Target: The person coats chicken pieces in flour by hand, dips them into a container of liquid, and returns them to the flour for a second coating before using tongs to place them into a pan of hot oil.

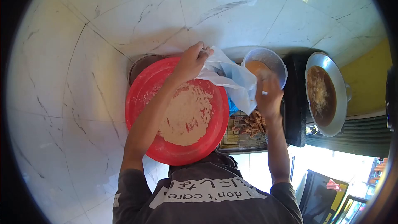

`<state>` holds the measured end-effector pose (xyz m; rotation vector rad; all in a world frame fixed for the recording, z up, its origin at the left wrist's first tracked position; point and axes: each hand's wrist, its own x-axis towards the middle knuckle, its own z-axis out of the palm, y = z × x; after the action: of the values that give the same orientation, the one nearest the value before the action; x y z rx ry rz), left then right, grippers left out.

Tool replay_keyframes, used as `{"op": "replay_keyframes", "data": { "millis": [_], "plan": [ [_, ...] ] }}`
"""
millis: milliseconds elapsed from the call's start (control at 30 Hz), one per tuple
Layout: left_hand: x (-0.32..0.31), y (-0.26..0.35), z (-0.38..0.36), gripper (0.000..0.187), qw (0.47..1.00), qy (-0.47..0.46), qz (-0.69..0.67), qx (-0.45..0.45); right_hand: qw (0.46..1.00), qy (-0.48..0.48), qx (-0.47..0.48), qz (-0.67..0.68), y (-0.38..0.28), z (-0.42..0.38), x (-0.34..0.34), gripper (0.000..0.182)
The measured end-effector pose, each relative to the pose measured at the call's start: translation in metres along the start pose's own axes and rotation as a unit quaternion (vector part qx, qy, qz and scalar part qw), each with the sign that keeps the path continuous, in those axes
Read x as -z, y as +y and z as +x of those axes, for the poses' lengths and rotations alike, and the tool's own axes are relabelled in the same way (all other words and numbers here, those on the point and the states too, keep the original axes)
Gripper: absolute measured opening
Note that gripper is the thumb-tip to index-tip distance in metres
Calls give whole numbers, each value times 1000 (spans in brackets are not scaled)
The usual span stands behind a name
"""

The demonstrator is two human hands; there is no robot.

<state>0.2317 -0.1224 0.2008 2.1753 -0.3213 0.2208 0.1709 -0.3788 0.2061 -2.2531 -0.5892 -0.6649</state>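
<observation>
My left hand (195,61) is closed on the gathered edge of a white translucent plastic bag (228,74), over the far rim of a red basin (137,118). Pale flour (186,120) covers much of the basin's bottom. The bag stretches rightward, its mouth partly spread, with something darker showing inside. At its right edge is my right hand (269,94), with fingers smeared by motion, so I cannot tell their grip. Beneath that hand, brown fried pieces (253,124) lie on a wire rack tray (234,139). A clear plastic tub (284,68) with orange-brown liquid stands just beyond.
On the right, a metal wok (340,112) of brown oil, with pale foam in the middle, sits beside a black stove edge (295,103). Marbled tiles (166,16) rise behind the basin. A brown container rim (139,66) shows behind the basin. Something blue (232,106) lies under the bag.
</observation>
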Motion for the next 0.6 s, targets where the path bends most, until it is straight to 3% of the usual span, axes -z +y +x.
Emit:
{"op": "replay_keyframes", "data": {
  "millis": [67,100,133,167,233,267,300,367,433,500,600],
  "plan": [
    [1,5,-2,19,990,-33,-107,88,995,-53,37,81,-14,-16,-17,29],
    [3,11,-1,19,990,-38,-106,89,991,-84,42,98,-15,-21,-29,39],
    [5,19,1,22,985,-44,-137,99,994,-89,-9,66,-12,-29,-42,53],
    [7,26,2,25,978,-48,-169,108,994,-88,-13,66,-5,-39,-48,53],
    [12,33,4,25,976,-60,-171,119,980,-178,-81,28,3,-50,-52,51],
    [13,36,4,25,974,-69,-174,130,949,-273,-142,67,7,-55,-49,45],
    [14,41,4,25,973,-73,-175,133,948,-274,-146,68,9,-59,-48,45],
    [14,51,4,23,967,-91,-176,160,906,-394,-149,45,18,-70,-49,38],
    [9,49,5,22,966,-103,-184,149,929,-347,-104,78,36,-82,-58,36],
    [7,55,5,22,965,-115,-192,137,955,-243,-138,103,41,-76,-73,40],
    [7,72,3,22,949,-152,-235,148,941,-198,-192,196,53,-70,-107,40]
  ]
}}
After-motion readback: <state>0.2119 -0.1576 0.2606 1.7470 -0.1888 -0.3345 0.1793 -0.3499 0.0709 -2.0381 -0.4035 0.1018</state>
